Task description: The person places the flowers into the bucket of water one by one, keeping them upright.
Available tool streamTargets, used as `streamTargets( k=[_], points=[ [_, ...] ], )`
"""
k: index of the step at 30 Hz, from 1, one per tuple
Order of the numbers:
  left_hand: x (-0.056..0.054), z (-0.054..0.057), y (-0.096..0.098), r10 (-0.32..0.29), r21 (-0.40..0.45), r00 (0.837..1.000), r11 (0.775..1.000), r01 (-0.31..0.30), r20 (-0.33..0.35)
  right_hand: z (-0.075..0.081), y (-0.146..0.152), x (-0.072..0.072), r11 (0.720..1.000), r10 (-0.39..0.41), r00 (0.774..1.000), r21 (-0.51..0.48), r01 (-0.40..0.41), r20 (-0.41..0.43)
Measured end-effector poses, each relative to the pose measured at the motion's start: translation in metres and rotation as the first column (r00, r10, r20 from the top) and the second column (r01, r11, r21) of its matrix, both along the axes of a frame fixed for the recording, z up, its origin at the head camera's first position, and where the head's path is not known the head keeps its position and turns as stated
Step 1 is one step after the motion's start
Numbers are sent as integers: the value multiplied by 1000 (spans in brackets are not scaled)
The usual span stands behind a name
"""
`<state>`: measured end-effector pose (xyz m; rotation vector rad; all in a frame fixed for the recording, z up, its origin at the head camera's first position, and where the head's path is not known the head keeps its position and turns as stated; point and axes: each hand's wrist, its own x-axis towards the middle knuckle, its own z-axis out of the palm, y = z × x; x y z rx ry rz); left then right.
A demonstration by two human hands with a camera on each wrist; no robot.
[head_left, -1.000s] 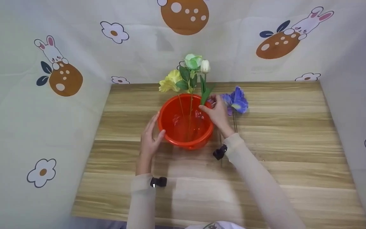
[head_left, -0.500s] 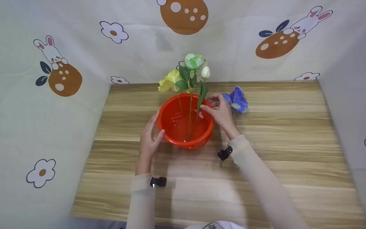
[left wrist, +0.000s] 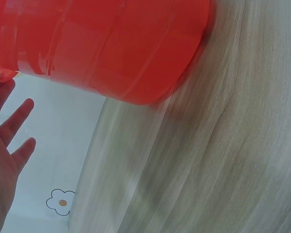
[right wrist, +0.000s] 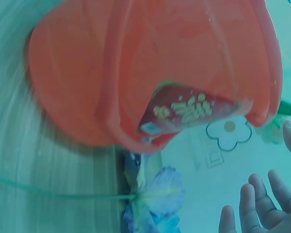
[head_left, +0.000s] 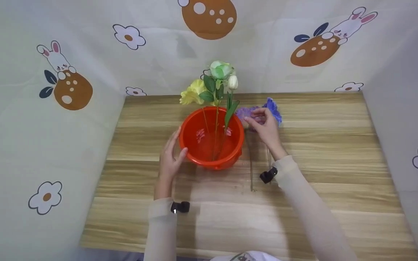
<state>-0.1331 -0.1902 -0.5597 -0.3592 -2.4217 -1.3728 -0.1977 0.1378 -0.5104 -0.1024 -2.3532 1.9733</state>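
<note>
A red bucket [head_left: 212, 165] stands on the table, holding a yellow flower [head_left: 193, 92], a pale green rose [head_left: 221, 70] and a white tulip [head_left: 233, 82]. My left hand [head_left: 169, 159] rests against the bucket's left rim, fingers extended; the left wrist view shows those fingers [left wrist: 17, 121] spread beside it. Just right of the bucket, my right hand [head_left: 267, 128] is in the air over a light purple flower [head_left: 244, 115], partly covering it and a blue-violet flower [head_left: 273, 110]. In the right wrist view its fingers [right wrist: 264, 201] are apart with nothing between them.
The wooden table [head_left: 321, 145] extends on both sides of the bucket. A thin flower stem [head_left: 251, 166] lies along the table right of the bucket. Patterned cloth [head_left: 267, 43] walls the table at the back and sides.
My right hand has let go of the white tulip, which now leans in the bucket, and has moved right above the purple flowers. My left hand has stayed at the rim.
</note>
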Motion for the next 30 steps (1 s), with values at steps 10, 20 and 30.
streamTargets(
  k=[10, 20, 30],
  points=[
    [0, -1, 0, 14, 4, 1000, 1000, -14, -20, -18, 21, 4, 996, -82, 997, 20, 82, 3],
    [0, -2, -1, 5, 18, 1000, 1000, -4, -15, -39, 38, 7, 983, -157, 987, 98, 153, 39],
    [1, 2, 0, 6, -2, 1000, 1000, -6, 26, -66, 56, 9, 983, -177, 977, 78, 169, 119]
  ],
)
